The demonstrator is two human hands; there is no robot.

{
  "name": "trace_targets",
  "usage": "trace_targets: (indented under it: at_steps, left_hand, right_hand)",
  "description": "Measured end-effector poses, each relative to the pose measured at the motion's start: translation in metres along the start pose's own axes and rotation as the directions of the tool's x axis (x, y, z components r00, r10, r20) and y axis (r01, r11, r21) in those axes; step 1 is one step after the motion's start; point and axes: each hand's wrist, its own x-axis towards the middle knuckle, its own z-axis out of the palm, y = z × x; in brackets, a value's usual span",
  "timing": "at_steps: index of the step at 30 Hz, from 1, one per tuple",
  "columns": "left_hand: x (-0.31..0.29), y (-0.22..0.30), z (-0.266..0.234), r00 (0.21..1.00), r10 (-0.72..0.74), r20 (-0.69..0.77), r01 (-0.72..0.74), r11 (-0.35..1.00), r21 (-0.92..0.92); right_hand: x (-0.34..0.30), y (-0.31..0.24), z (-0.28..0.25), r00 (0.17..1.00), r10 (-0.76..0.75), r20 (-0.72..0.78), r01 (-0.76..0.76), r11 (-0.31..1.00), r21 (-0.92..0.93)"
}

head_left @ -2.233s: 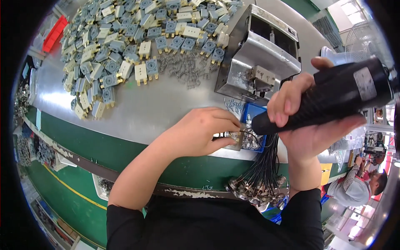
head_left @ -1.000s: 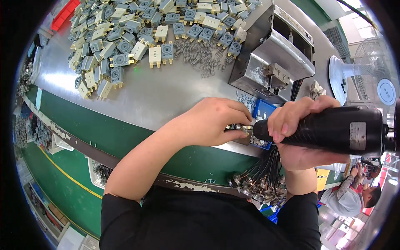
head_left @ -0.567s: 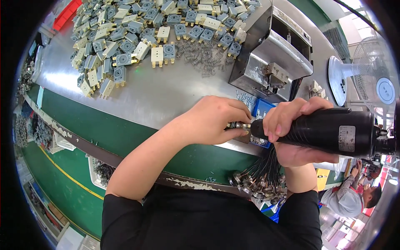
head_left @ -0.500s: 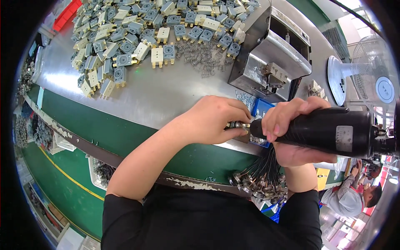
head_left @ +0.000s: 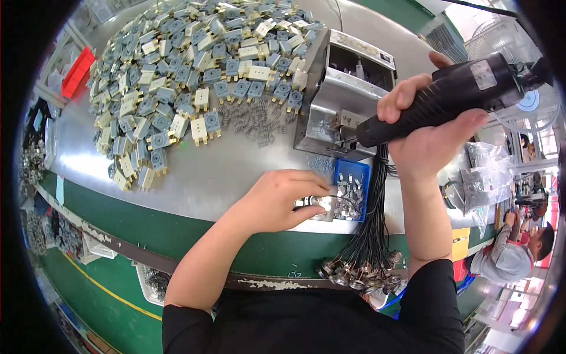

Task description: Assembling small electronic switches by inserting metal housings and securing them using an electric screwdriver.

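Observation:
My right hand [head_left: 421, 144] is wrapped round a black electric screwdriver [head_left: 457, 91], its nose at the front of a metal screw feeder box [head_left: 321, 103]. Between the thumb and fingers of my left hand [head_left: 277, 200] is a small metal part [head_left: 308, 202], mostly covered by the fingers; a thin black wire seems to run from it to the right. Beside that hand stands a blue tray [head_left: 368, 189] of small metal terminals. Loose screws [head_left: 320, 163] lie just above the tray, on the steel bench top.
A large heap of grey-and-cream switch blocks [head_left: 177, 76] covers the far left, with springs [head_left: 253, 121] next to it. Black wires with round metal ends [head_left: 359, 274] hang over the near edge. Plastic bags [head_left: 486, 177] and a fan stand right; a co-worker [head_left: 501, 256] sits beyond.
My right hand has carried the screwdriver up and away from the part in my left hand to the feeder box. My left hand has shifted slightly nearer, still holding the small part.

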Motion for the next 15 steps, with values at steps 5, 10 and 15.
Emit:
trace_targets:
  at_steps: [5,10,15]
  left_hand:
    - [0.003,0.0,-0.001,1.0,-0.017,0.007,0.017,1.0,-0.013]
    - [0.004,0.0,-0.002,1.0,-0.024,0.018,0.025,1.0,-0.009]
    - [0.001,0.0,-0.001,0.999,-0.026,0.019,0.026,1.0,-0.003]
  right_hand:
    - [0.005,0.008,-0.002,1.0,0.003,-0.031,-0.003,1.0,-0.008]
    - [0.005,0.012,-0.004,0.999,0.013,-0.041,-0.012,1.0,0.02]
    - [0.004,0.016,0.0,0.998,0.019,-0.061,-0.018,1.0,0.007]
